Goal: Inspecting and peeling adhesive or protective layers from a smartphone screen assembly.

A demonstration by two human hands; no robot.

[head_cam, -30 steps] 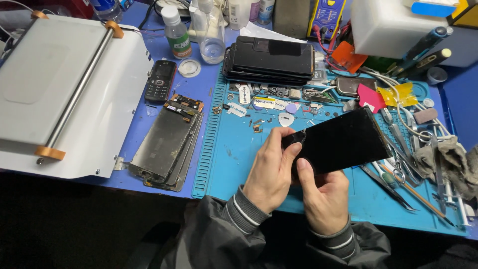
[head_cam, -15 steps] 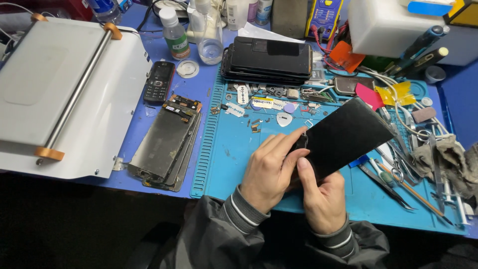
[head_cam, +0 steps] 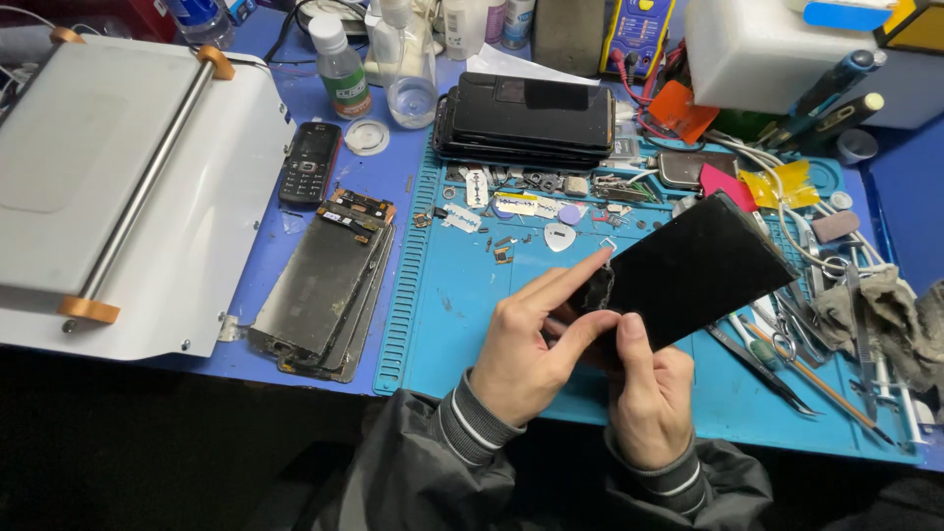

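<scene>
We had both hands pinched on the black phone panel's (head_cam: 693, 270) near end, above the blue mat (head_cam: 442, 324): right hand (head_cam: 649, 393) thumb on its face, left hand (head_cam: 531, 344) fingers at the corner. Looked thin, light, stiff, brittle, so edge grip only. Stacked phones (head_cam: 531, 118) sat beyond.

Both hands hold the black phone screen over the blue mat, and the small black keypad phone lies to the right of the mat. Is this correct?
Not quite. The head view shows the small black keypad phone lying left of the blue mat, beside the white machine. The rest holds: left hand and right hand hold the black phone screen over the mat.
</scene>
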